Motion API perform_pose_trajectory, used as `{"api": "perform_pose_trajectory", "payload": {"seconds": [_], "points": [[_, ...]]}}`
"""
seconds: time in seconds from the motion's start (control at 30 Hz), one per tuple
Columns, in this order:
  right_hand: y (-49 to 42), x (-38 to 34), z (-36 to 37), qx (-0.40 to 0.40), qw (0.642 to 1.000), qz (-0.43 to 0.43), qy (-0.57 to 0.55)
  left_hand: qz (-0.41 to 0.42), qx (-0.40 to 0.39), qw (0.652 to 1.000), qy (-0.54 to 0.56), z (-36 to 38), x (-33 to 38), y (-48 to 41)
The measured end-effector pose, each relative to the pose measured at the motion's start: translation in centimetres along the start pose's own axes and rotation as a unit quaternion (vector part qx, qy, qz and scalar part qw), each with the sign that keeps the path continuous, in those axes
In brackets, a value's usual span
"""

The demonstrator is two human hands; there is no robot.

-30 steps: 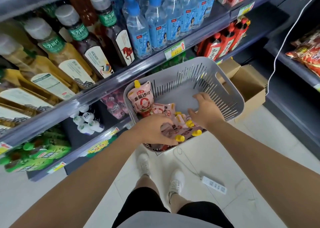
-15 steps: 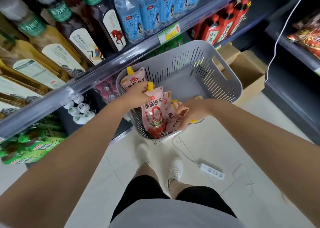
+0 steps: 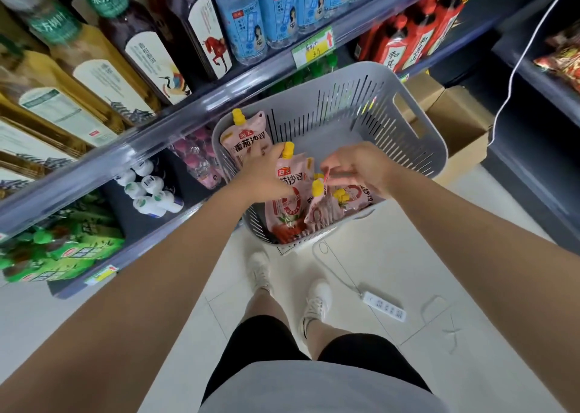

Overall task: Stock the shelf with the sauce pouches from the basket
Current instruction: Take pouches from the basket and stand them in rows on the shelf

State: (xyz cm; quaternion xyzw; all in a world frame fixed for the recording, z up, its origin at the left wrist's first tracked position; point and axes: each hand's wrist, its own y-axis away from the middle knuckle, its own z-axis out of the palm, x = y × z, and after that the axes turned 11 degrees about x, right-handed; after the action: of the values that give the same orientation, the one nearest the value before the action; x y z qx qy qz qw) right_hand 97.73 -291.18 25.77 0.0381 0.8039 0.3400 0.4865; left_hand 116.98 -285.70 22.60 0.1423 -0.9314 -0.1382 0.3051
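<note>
A grey slotted basket (image 3: 361,98) stands on the floor against the shelf unit. Several pink tomato sauce pouches with yellow caps are inside it. One pouch (image 3: 248,139) leans upright on the basket's left wall. My left hand (image 3: 263,177) grips a second pouch (image 3: 290,192) near its yellow cap, lifted upright. My right hand (image 3: 357,167) pinches the top of a third pouch (image 3: 321,205) beside it. More pouches (image 3: 354,196) lie in the basket under my right wrist.
The shelf (image 3: 157,136) on the left holds tea bottles, water bottles and red bottles above, green packs and small white bottles below. Cardboard boxes (image 3: 452,123) sit behind the basket. A white power strip (image 3: 384,310) with its cable lies on the floor by my feet.
Both hands went from rummaging low in the basket to each lifting a pouch by its top. The view moved closer to the basket.
</note>
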Motion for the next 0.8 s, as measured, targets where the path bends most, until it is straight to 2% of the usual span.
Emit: {"api": "perform_pose_trajectory", "payload": {"seconds": [0.1, 0.17, 0.23, 0.33, 0.47, 0.57, 0.63, 0.7, 0.73, 0.8], "points": [[-0.4, -0.1, 0.7, -0.047, 0.980, -0.051, 0.186, -0.035, 0.046, 0.992, 0.108, 1.0, -0.1, 0.4], [-0.6, 0.3, 0.9, -0.052, 0.979, -0.044, 0.193, -0.058, 0.077, 0.985, 0.146, 1.6, -0.7, 0.6], [-0.8, 0.9, 1.6, -0.045, 0.973, -0.041, 0.223, -0.052, 0.088, 0.987, 0.127, 2.0, -1.1, 0.6], [-1.2, 2.4, 3.1, -0.085, 0.933, -0.057, 0.344, -0.031, 0.073, 0.993, 0.087, 2.5, -1.4, 0.4], [-2.0, 3.1, 3.5, -0.092, 0.941, -0.052, 0.322, -0.042, 0.059, 0.995, 0.069, 3.4, -1.6, 0.0], [-2.2, 2.5, 3.0, -0.088, 0.951, -0.057, 0.289, -0.056, 0.076, 0.993, 0.074, 3.6, -1.8, -0.3], [-2.5, 2.2, 2.8, -0.007, 0.969, -0.041, 0.245, -0.064, 0.075, 0.992, 0.073, 3.6, -1.8, -0.3], [-2.9, 2.2, 2.5, 0.093, 0.958, -0.029, 0.269, -0.072, 0.059, 0.991, 0.092, 3.7, -1.9, -0.3], [-3.0, 2.1, 2.5, 0.099, 0.947, -0.025, 0.305, -0.083, 0.045, 0.990, 0.103, 3.8, -1.8, -0.2], [-3.0, 1.9, 2.8, 0.008, 0.932, -0.017, 0.363, -0.126, 0.030, 0.984, 0.124, 4.2, -1.9, -0.3]]}}
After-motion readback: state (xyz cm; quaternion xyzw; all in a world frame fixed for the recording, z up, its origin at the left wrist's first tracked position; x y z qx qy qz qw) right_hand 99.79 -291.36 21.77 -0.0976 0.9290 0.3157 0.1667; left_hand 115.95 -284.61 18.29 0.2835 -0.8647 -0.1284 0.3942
